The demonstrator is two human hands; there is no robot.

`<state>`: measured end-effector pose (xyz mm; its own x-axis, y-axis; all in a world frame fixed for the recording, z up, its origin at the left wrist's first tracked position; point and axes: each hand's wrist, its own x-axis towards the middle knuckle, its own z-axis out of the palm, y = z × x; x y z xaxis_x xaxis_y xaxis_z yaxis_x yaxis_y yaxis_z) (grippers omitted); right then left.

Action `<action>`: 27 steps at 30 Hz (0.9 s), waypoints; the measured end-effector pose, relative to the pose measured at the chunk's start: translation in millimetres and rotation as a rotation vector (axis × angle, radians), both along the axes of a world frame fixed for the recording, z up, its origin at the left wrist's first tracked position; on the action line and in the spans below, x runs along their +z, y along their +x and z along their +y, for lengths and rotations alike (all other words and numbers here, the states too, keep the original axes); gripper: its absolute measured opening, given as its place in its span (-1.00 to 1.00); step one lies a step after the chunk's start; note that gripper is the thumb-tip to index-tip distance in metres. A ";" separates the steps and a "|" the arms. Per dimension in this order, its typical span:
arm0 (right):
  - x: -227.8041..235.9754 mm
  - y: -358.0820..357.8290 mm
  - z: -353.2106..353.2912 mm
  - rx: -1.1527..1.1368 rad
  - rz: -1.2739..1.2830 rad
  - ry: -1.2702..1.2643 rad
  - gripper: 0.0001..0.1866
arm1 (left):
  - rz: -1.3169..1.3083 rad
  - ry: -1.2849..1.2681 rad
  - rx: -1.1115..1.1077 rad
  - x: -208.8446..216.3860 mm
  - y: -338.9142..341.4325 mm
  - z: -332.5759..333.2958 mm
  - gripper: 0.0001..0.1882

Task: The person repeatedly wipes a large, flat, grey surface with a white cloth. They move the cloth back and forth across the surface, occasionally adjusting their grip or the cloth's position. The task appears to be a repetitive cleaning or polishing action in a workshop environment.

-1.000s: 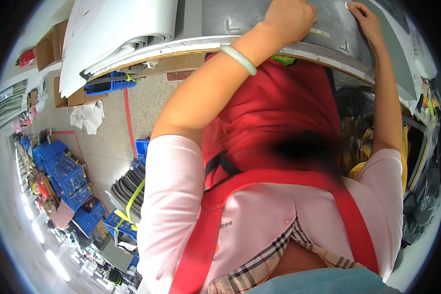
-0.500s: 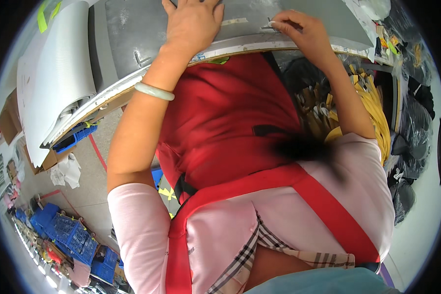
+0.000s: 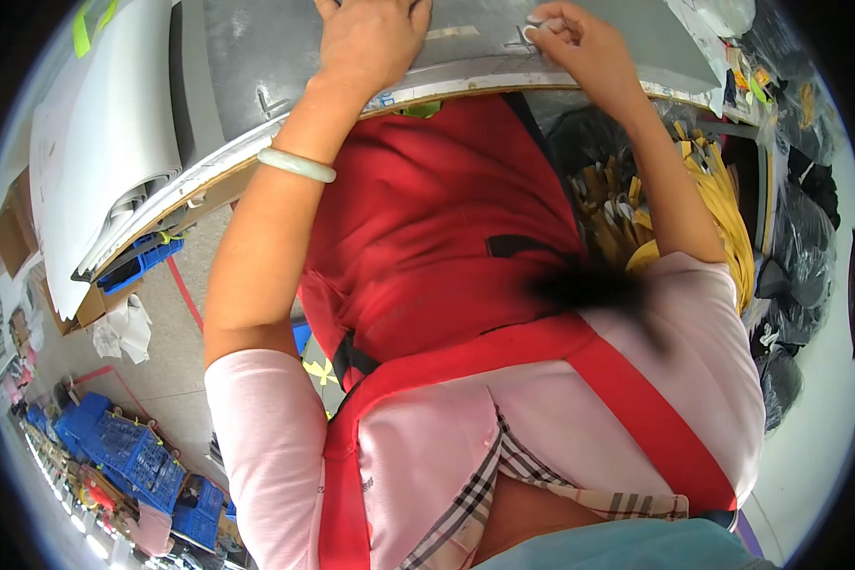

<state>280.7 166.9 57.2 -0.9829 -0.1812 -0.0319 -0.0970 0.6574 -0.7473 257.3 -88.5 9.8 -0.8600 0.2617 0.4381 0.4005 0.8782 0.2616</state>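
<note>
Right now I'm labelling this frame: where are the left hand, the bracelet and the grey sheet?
Left hand [image 3: 370, 43], head view, back of the hand.
Bracelet [image 3: 296, 164], head view, pale band across the left wrist.
Grey sheet [image 3: 256, 57], head view, bare area left of the hand.

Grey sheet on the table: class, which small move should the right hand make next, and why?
Probably draw the pinched small pale piece along the grey sheet. The left hand lies flat on the sheet, steadying it, and the right hand has its fingers closed on the piece.
</note>
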 end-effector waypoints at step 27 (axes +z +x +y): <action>-8.6 -185.2 -38.9 0.102 0.343 0.120 -0.81 | -0.015 -0.020 0.013 -1.0 1.4 -2.1 -0.62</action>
